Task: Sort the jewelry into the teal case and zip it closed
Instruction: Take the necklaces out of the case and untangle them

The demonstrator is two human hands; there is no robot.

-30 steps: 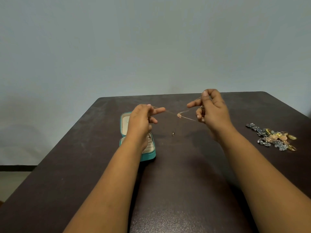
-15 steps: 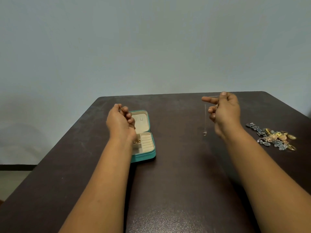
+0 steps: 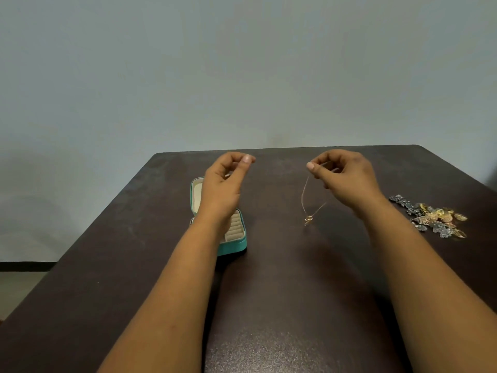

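Far left: pale wall [image 3: 80, 76] and a strip of floor [image 3: 16, 289] past the edge of the dark table [image 3: 269, 305]. On the table, left of centre: teal case [image 3: 234, 247], lying open, cream lining and ridged ring rolls showing, partly hidden behind the forearm. Above the case: left hand [image 3: 223, 184], raised, fingers curled with thumb and fingertips drawn together; whether a fine chain end sits between them, impossible to tell. Right of centre: thin gold necklace [image 3: 305, 200], hanging in a loop above the table with a small pendant [image 3: 308, 220] at the bottom. Holding it: right hand [image 3: 347, 179], pinching the chain between thumb and forefinger. Far right, well apart from the case: heap of jewelry [image 3: 433, 218], grey-blue flower pieces and gold ones tangled together on the table.
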